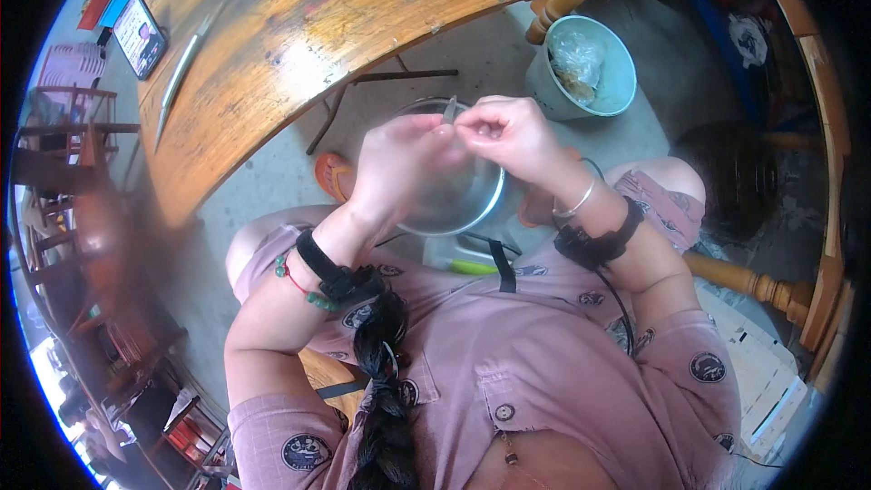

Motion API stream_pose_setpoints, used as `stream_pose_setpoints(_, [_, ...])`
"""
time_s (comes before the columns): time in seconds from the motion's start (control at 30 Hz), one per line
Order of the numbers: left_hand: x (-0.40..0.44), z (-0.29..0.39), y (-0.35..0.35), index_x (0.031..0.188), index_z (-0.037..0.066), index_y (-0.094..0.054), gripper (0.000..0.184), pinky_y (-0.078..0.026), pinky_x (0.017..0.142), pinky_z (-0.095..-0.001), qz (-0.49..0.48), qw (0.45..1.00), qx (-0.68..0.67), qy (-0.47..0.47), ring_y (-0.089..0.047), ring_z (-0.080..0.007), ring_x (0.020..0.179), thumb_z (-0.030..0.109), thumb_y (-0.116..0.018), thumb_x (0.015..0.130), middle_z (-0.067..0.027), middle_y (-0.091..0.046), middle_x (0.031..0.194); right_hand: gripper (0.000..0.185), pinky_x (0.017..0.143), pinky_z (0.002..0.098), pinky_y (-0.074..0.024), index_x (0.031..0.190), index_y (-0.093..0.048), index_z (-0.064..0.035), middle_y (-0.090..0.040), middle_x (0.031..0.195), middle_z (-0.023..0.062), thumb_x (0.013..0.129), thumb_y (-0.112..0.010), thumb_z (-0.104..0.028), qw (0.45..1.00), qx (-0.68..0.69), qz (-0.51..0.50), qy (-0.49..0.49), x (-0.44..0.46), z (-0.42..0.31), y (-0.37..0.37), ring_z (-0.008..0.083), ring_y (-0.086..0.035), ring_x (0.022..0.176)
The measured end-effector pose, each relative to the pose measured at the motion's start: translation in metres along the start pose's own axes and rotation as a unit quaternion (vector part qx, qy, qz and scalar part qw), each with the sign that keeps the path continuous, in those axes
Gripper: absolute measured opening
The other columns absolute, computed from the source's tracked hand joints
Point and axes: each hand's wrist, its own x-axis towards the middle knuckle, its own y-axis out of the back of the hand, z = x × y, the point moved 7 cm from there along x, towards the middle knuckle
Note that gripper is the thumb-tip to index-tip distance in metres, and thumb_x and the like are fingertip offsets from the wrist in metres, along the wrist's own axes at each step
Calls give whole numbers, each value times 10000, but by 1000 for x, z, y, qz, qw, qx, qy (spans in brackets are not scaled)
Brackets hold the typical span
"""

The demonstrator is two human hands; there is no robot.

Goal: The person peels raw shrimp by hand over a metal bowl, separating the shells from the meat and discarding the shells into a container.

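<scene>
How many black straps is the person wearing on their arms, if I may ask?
2: the left strap is around the left forearm, and the right strap is around the right forearm.

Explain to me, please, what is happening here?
A seated person is holding a small greyish piece at the fingertips of the left hand and right hand, which are close together above a bowl. I cannot tell what the piece is. A bucket with a clear plastic bag in it stands nearby, and a phone is on the table.
</scene>
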Motion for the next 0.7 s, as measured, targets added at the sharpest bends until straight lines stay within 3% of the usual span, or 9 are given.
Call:
stream_pose_setpoints(0.1, [3,5,-2,1071,-32,-594,169,-578,788,-298,-54,996,-14,-65,-665,-183,851,6,-602,906,-113,-657,965,116,557,195,-461,909,-689,11,-628,733,-24,859,-671,-92,953,235,-53,-184,-2,20,-3,33,-551,645])
stream_pose_setpoints(0.2, [4,6,-2,1083,-8,-600,173,-574,767,-291,-82,994,-6,-71,-664,-184,850,5,-597,910,-107,-655,971,124,543,184,-445,936,-674,6,-628,748,-15,860,-674,-92,930,278,-71,-230,-4,22,-3,26,-551,648])
stream_pose_setpoints(0.4, [4,10,-10,1093,7,-608,188,-547,744,-295,-188,976,37,-100,-642,-163,828,23,-611,906,-74,-655,967,84,538,174,-435,913,-651,-18,-610,803,-30,870,-668,-89,907,347,-100,-216,-4,14,-3,24,-545,651])
stream_pose_setpoints(0.53, [-1,17,-16,1120,8,-600,219,-526,812,-303,-219,963,97,-125,-624,-159,899,64,-621,909,-75,-652,1011,97,532,181,-431,910,-640,-13,-595,776,-32,852,-682,-79,900,367,-77,-222,-6,10,-1,17,-533,646])
stream_pose_setpoints(0.57, [-2,19,-18,1156,8,-582,257,-518,838,-305,-217,960,120,-129,-621,-164,944,80,-622,913,-79,-647,1040,112,526,205,-444,900,-631,-18,-588,753,-11,818,-692,-65,973,204,-34,-105,0,-1,13,45,-549,623])
stream_pose_setpoints(0.6, [-3,21,-20,1156,8,-582,257,-518,838,-305,-218,960,121,-130,-621,-164,944,80,-622,913,-79,-647,1040,135,520,229,-456,890,-622,-22,-580,729,9,785,-702,-50,999,31,11,16,2,-17,22,72,-565,599])
stream_pose_setpoints(0.63, [-4,23,-22,1202,11,-551,309,-511,861,-310,-213,968,57,-123,-615,-166,983,99,-624,915,-83,-639,1078,135,520,229,-456,890,-622,-22,-580,729,9,785,-702,-50,999,30,12,16,2,-18,23,72,-565,599])
stream_pose_setpoints(0.7, [-5,26,-25,1309,17,-459,455,-504,897,-332,-220,970,-11,-99,-606,-175,1052,137,-641,910,-98,-611,1172,174,529,299,-486,855,-605,-37,-556,715,71,711,-703,-41,975,-131,60,170,-1,-42,27,173,-596,588])
